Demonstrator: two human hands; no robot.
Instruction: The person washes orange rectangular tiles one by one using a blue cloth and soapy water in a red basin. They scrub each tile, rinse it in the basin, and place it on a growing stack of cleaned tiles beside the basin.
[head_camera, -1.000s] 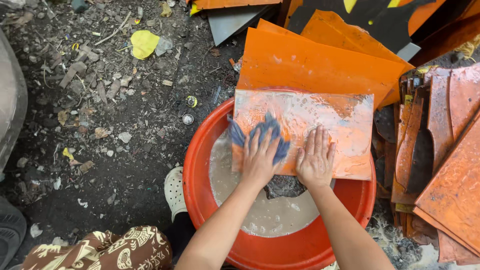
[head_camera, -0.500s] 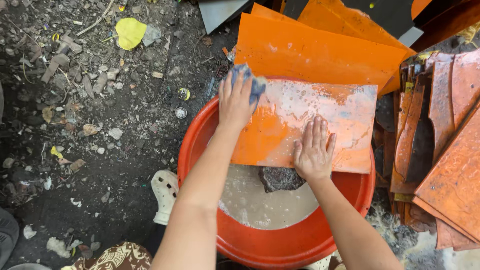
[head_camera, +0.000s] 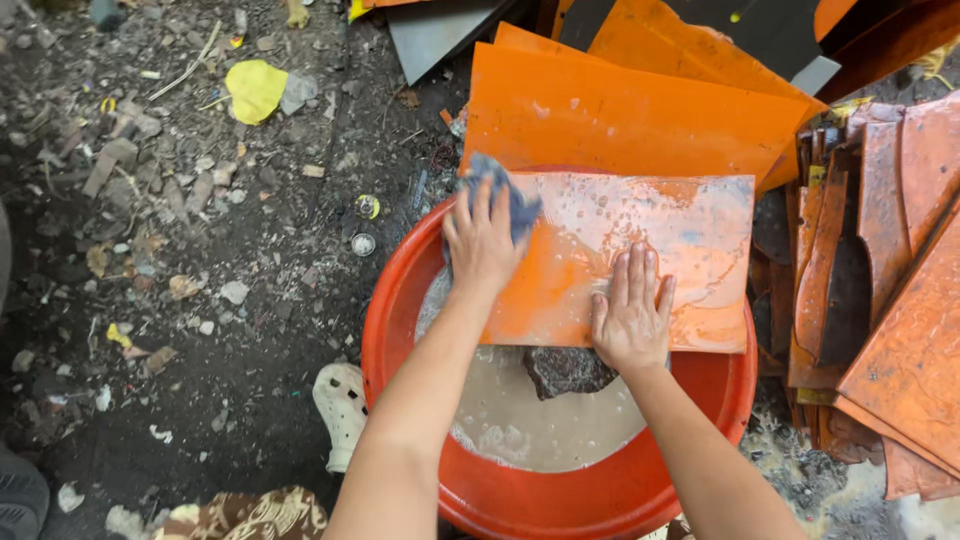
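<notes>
The left hand (head_camera: 482, 238) presses a blue cloth (head_camera: 500, 195) on the far left corner of a wet orange sheet (head_camera: 640, 255), fingers close together. The right hand (head_camera: 630, 318) lies flat, fingers slightly spread, on its near edge. The sheet rests across a red tub (head_camera: 560, 495) holding murky water and a dark stone (head_camera: 565, 370). Soapy and slick, it might slip sideways into the water.

**Dark, littered ground under the tub**

The dark, gritty ground (head_camera: 200, 330) fills the left of the frame, strewn with small stones and scraps. A crumpled yellow leaf-like scrap (head_camera: 254, 89) lies at upper left. The round orange plastic tub (head_camera: 560, 500) stands at lower centre, a white clog (head_camera: 343, 405) just beside it. Flat orange sheets (head_camera: 620, 115) pile at upper right.
</notes>
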